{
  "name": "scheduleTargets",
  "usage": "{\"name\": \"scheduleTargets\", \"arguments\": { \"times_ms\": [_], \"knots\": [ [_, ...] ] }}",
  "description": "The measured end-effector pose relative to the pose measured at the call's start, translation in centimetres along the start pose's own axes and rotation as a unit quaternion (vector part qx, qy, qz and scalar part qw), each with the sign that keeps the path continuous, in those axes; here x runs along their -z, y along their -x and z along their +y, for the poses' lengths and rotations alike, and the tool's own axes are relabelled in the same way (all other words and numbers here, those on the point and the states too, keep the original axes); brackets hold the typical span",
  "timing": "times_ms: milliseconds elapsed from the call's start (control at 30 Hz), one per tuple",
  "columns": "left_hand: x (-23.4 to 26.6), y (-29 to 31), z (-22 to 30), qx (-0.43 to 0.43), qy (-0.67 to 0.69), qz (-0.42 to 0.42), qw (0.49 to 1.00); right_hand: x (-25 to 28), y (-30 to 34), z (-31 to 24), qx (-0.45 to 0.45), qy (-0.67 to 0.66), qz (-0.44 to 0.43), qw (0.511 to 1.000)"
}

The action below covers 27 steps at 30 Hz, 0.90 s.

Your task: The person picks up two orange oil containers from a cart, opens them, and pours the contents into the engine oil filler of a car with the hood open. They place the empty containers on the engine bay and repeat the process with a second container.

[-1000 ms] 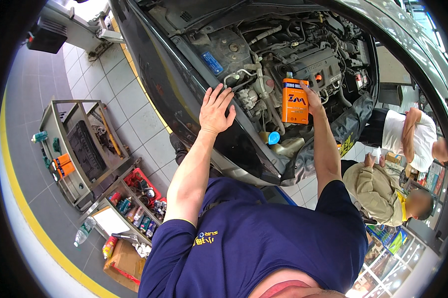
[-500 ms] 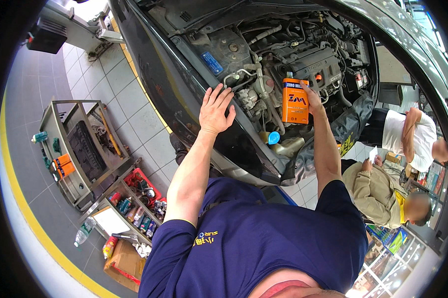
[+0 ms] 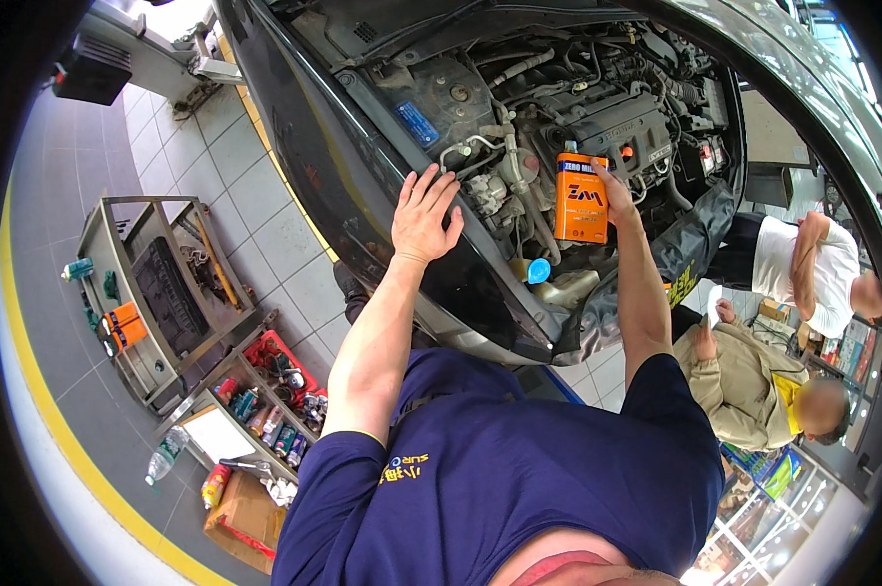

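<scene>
My right hand [image 3: 615,195] is wrapped round the right side of an orange oil can [image 3: 582,207]. The can stays over the engine bay, its spout end toward the engine [image 3: 617,132]. What lies under the spout is hard to make out. With fingers stretched out, my left hand [image 3: 426,215] rests flat on the black fender [image 3: 363,186] at the bay's edge and holds nothing. Between the hands are pipes and hoses [image 3: 519,176]. Below the can sits a blue reservoir cap [image 3: 539,271].
At the left stands a metal cart [image 3: 153,283] with a dark cover and other orange cans [image 3: 124,327]. Nearer me is a tray of spray cans [image 3: 275,425], with a plastic bottle [image 3: 168,454] beside it. Two people [image 3: 754,381] are at the right, past a dark fender cover [image 3: 646,264].
My hands and the orange can look unmoved. At the right, the person in the tan jacket has shifted a little, and the white paper in their hands has moved left and up.
</scene>
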State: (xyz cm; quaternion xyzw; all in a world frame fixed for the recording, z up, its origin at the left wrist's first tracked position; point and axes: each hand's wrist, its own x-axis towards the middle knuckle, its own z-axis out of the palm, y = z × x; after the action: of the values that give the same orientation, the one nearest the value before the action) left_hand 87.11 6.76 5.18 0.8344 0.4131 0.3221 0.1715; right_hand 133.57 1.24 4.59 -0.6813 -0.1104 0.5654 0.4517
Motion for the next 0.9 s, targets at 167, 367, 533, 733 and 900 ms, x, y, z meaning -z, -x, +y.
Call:
{"name": "scheduleTargets", "arguments": {
  "times_ms": [167,367,533,733,900],
  "knots": [
    [0.07,-0.02,0.12,0.005,0.009,-0.001,1.000,-0.15,0.35,-0.30,-0.011,0.009,0.025,1.000],
    [0.14,-0.10,0.11,0.003,0.004,-0.004,1.000,-0.22,0.34,-0.43,-0.014,0.015,0.031,0.999],
    [0.15,-0.03,0.25,0.010,0.014,-0.005,1.000,-0.01,0.10,-0.34,-0.005,0.014,0.017,1.000],
    [0.17,-0.07,0.24,0.009,0.013,-0.005,1.000,-0.19,0.28,-0.50,-0.009,0.016,0.031,0.999],
    [0.12,-0.08,0.19,0.010,0.012,-0.005,1.000,-0.45,0.73,-0.77,-0.010,0.021,0.026,0.999]
  ]
}}
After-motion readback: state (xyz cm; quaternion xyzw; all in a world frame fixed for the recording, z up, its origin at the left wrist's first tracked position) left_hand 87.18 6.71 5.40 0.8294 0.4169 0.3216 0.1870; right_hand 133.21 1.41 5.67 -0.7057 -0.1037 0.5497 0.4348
